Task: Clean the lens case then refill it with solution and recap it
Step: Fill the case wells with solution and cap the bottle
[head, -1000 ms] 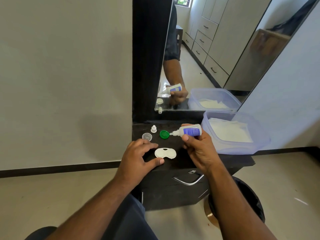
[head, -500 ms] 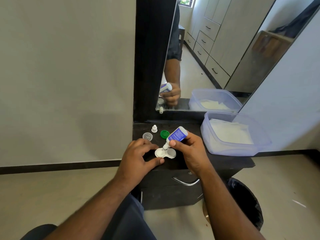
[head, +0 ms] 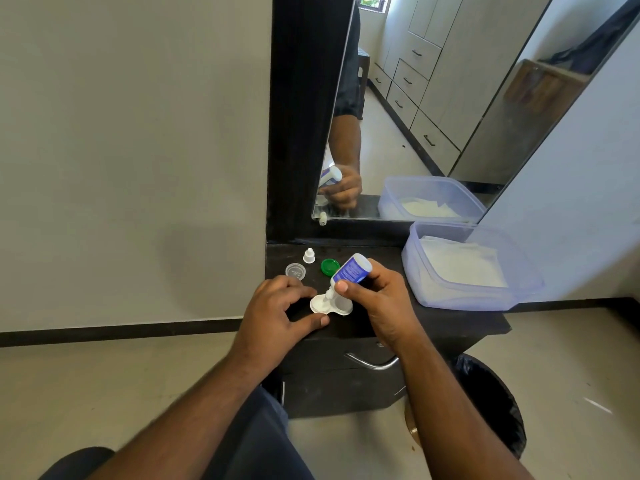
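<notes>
Now solution bottle [head: 351,269] tilted, nozzle down-left.

Surface: we see a black dresser top [head: 450,323].
At our fingers [head: 304,292]: white two-well lens case [head: 320,305].
Just beyond the fingers: clear round cap [head: 295,271], small white nozzle cap [head: 309,256], green round cap [head: 328,266].
Right of the fingers: translucent bluish plastic box [head: 464,299].

One head-worn view — looking forward and down, close over the black counter [head: 450,323] and mirror [head: 433,116].
</notes>
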Motion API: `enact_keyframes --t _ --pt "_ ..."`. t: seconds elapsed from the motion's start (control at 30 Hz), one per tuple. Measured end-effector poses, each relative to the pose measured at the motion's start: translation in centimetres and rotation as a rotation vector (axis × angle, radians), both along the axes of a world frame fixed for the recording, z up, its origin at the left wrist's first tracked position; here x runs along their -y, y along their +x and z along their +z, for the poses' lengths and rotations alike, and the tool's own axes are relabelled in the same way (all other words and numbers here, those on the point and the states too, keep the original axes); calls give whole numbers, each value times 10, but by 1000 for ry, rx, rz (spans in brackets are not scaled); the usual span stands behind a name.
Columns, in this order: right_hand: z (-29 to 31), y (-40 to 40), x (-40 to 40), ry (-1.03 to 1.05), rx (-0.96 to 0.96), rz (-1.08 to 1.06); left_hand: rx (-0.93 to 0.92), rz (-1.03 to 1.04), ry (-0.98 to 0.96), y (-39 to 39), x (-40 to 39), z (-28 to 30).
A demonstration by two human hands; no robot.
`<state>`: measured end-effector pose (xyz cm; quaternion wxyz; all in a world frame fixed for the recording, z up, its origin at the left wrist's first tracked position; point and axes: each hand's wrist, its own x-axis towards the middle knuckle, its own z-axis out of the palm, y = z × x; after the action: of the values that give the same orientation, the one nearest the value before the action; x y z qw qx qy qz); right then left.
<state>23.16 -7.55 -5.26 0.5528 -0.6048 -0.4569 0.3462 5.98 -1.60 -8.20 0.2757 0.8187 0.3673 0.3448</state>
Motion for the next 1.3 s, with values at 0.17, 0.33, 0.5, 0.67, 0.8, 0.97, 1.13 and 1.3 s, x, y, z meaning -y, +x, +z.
enact_keyframes --t 0.17,0.33,0.5,0.67,0.8,0.97,1.13,1.3 --pt "0 0 0 4 26 1 -5 0 -1 0 1 0" --pt "1 -1 0 18 20 4 11 -1 6 0 0 1" --pt "0 0 0 27 15 10 9 2 6 -1 1 1" --pt "3 -1 0 76 -193 -8 25 0 -7 -1 1 1" --pt "6 2 0 109 -364 -70 24 0 -10 -1 1 0" --pt "7 0 2 88 -345 -33 37 0 -9 -1 0 0" --pt "4 0 1 61 -223 19 38 1 -3 -1 0 -1" --pt "0 1 1 36 -122 9 32 2 -5 0 0 0"
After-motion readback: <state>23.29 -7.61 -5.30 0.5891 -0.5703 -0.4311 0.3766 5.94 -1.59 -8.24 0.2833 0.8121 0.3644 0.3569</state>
